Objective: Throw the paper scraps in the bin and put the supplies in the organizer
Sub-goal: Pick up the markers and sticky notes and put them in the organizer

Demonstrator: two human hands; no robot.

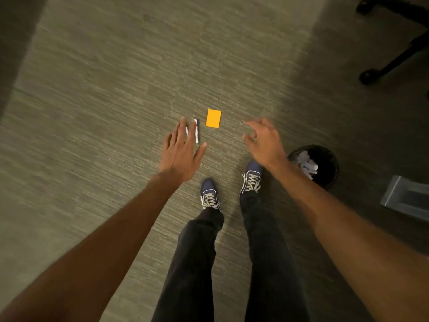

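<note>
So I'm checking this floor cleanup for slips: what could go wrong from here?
The left hand partly covers the thin white strip, so a blind grab may miss it. The orange note lies flat on the carpet and may be hard to lift. The bin by the right shoe could get kicked.

Two bare hands are reaching out over the carpet, the left hand (180,151) and the right hand (263,140). One orange paper rectangle (213,118) is lying on the floor. One white and purple pen-like item (196,131) is lying beside it. One black bin (325,166) is holding several white paper scraps (306,165). Two blue shoes (210,194) are showing below.
</note>
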